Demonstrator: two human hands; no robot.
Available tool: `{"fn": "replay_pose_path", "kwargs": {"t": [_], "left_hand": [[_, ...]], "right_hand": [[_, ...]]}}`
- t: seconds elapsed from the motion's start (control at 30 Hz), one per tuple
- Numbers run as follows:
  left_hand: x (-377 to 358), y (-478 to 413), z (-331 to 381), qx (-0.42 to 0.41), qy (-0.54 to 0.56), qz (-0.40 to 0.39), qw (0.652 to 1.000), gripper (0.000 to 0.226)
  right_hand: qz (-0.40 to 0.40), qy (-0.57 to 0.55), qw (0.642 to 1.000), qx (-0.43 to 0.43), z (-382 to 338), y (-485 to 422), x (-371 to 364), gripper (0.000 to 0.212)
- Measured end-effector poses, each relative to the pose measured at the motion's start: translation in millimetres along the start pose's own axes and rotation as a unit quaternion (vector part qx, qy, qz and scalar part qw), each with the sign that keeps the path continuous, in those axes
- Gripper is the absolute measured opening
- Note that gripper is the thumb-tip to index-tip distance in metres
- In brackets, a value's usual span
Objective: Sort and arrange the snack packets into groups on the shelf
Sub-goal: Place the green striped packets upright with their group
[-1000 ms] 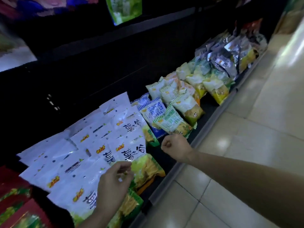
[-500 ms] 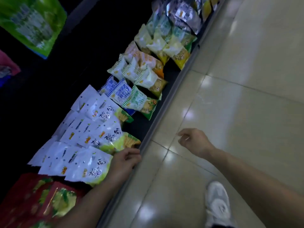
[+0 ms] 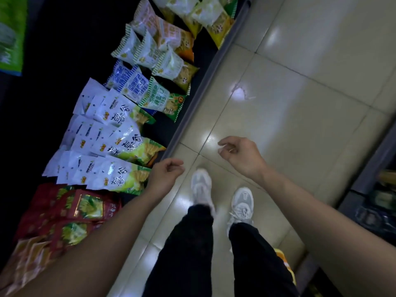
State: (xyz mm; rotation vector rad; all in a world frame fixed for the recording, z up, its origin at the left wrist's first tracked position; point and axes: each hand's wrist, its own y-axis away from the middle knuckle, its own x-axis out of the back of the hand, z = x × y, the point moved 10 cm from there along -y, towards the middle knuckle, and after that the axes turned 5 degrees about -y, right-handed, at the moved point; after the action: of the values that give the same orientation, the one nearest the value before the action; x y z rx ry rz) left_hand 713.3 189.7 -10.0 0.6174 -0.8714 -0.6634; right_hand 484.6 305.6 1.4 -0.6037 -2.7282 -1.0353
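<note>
A green packet [image 3: 10,35] hangs at the far left edge, partly cut off by the frame. Below and right of it spreads the dark shelf [image 3: 64,61], whose back part is bare. At the lower left lie red packets [image 3: 70,213], overlapping one another, with paler orange ones under the forearm at the corner. Just beyond them the white-and-green packets [image 3: 111,146] lie in three overlapping rows, their green ends pointing toward the aisle. Next comes a blue-striped packet [image 3: 128,84] with a green-striped packet [image 3: 162,99] lying partly over it; then a cluster of pale green-edged packets [image 3: 147,50], orange packets [image 3: 171,35] and yellow packets [image 3: 214,20] running off the top edge.

The grey shelf lip [image 3: 199,93] slants from the top down toward the middle; a dark strip of bare shelf shows between it and most packet ends. The left hand [image 3: 165,174] hangs over that lip beside the nearest white-and-green packet, fingers loosely curled, holding nothing; whether it touches the packet cannot be told.

Right of the lip lies the pale tiled floor [image 3: 300,93], broad and glossy. Two white shoes [image 3: 201,189] stand on it near the lip, below black trousers [image 3: 192,243]. The right hand [image 3: 240,155] hovers over the floor, well apart from the shelf, fingers slack and curled, empty. A second shelf unit [image 3: 372,168] borders the aisle at the far right.
</note>
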Motion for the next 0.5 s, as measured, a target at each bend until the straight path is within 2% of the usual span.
{"fn": "replay_pose_path", "kwargs": {"t": [0.2, 0.3, 0.4, 0.5], "left_hand": [[18.2, -77.0, 15.3, 0.036, -0.016, 0.050, 0.998, 0.021], [34.5, -127.4, 37.3, 0.035, -0.059, 0.066, 0.995, 0.039], [59.5, -184.2, 60.3, 0.021, -0.112, 0.112, 0.987, 0.058], [88.0, -238.6, 73.0, 0.014, -0.177, 0.163, 0.971, 0.078]], "right_hand": [[0.003, -0.039, 0.999, 0.036, -36.5, -76.3, -5.3, 0.026], [0.024, -0.038, 0.997, 0.056, -47.1, -114.1, -4.4, 0.048], [-0.017, -0.015, 0.997, 0.076, -59.5, -158.5, -19.3, 0.074], [-0.046, 0.038, 0.994, 0.091, -60.2, -204.2, -37.2, 0.088]]}}
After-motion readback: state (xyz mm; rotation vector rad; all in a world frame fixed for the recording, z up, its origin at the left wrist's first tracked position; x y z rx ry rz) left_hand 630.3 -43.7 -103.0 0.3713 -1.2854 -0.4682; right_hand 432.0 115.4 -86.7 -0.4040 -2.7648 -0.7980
